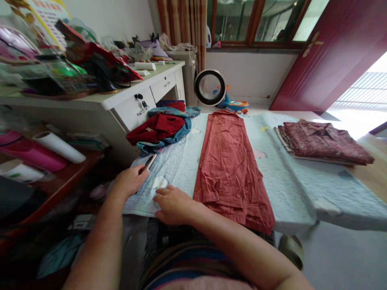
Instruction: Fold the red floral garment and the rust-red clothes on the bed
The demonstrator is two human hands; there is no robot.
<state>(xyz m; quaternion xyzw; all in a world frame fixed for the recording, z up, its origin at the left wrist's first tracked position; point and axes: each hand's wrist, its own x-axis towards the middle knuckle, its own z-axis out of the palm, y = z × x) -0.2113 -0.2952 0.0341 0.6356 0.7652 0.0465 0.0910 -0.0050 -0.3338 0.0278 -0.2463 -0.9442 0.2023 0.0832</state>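
Observation:
My left hand [130, 179] is closed around a thin, flat object that looks like a smartphone [150, 162], tilted above the left side of the pale blue cover [178, 161]. Fingers spread, my right hand [173, 204] is over the front edge of that cover and appears to hold nothing. Just to its right, a rust-red shirt [226, 161] lies lengthwise with its sleeves folded in; a buttoned cuff shows near the front. Beyond my left hand is a loose heap of dark red and blue clothes [165, 127].
Folded patterned garments [325, 141] are stacked at the right. A cluttered desk [133, 106] with drawers runs along the left, above a low shelf holding a white roll [59, 147]. Past the far end are an open round appliance door [210, 88] and a blue-orange toy [234, 104]. A red door [329, 52] stands right.

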